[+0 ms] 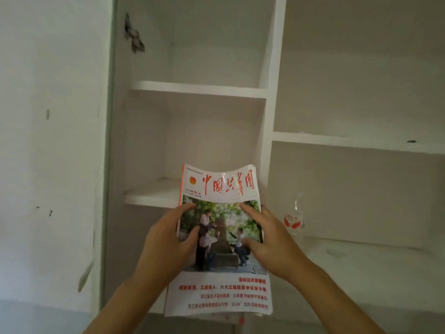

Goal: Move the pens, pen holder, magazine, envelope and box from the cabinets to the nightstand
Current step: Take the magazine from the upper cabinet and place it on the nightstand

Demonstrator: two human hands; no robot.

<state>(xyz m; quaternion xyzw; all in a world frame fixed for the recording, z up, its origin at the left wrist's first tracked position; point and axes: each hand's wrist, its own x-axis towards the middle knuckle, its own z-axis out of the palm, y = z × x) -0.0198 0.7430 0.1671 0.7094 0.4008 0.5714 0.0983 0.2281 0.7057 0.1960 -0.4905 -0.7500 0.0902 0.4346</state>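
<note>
Both forearms reach up from the bottom edge of the head view and meet at a magazine [218,239], which is the thing closest to the camera. It is held upright, cover facing the person, in front of the open white cabinet [271,112]. Its top edge is bent in a shallow curve, and large red Chinese characters run across the white band below that edge. Under the title is a photo of people among green trees, and further down are lines of red print on white.

At the magazine's left edge, the left hand [168,239] grips it with thumb and forefinger curled onto the cover photo. On the opposite edge, the right hand [267,239] holds it with fingers spread over the cover and the thumb pressed near the middle of the photo.

Behind the magazine's upper left corner, a white shelf [151,194] of the cabinet juts forward; a second shelf [199,89] sits higher above the magazine. Just right of the magazine, past the right hand, a clear glass [294,218] with a red printed pattern stands on a lower cabinet shelf.
</note>
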